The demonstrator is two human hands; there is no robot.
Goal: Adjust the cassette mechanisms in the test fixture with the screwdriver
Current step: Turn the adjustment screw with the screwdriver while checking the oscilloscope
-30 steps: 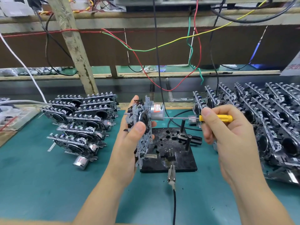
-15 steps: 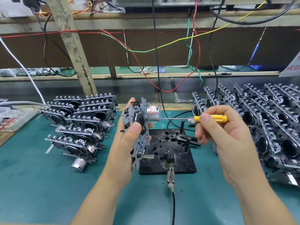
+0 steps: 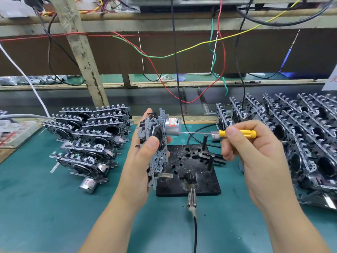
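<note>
Fingers (image 3: 230,132) pinching yellow-handled screwdriver (image 3: 237,133), left hand (image 3: 138,161) clasping light, snag-prone metal cassette mechanism (image 3: 155,143) by its edges.

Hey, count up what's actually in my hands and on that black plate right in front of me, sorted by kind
Cassette mechanism, gripped upright by the left hand: 1
Yellow-handled screwdriver, pinched by the right hand: 1
Black test fixture, with no mechanism seated on it: 1
Total: 3
</note>
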